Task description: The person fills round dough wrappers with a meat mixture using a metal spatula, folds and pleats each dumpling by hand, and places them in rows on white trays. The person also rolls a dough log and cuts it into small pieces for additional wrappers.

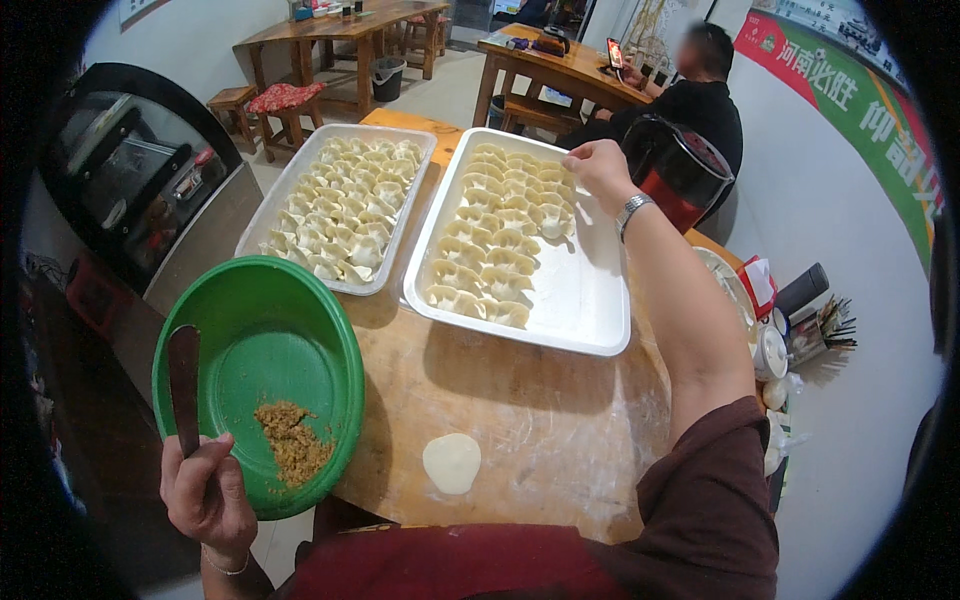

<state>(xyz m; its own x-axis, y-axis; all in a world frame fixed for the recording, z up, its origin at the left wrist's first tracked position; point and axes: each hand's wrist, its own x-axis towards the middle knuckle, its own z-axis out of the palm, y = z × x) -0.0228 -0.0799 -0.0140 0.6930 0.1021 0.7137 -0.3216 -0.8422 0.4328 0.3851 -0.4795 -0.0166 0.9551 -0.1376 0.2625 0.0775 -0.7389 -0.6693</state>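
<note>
My left hand (208, 487) grips a flat spatula (184, 390) upright at the near left side of a green plastic basin (300, 300). Crumbly brown filling (294, 446) lies in the basin. My right hand (600, 169) reaches to the far right part of a white tray (577, 315), fingertips together beside the rows of dumplings (510, 274); whether they hold a dumpling is hidden. Left of it stands a second tray (251, 225) filled with dumplings (345, 202). One round dough wrapper (451, 463) lies flat on the floured wooden table (540, 435) before me.
A black and red appliance (679, 169) stands beyond my right forearm. Along the right wall are a grey bottle (802, 289), a lidded white jar (770, 352) and a chopstick holder (810, 337). A person (690, 105) sits at a farther table, holding a phone. A display case (139, 172) stands left.
</note>
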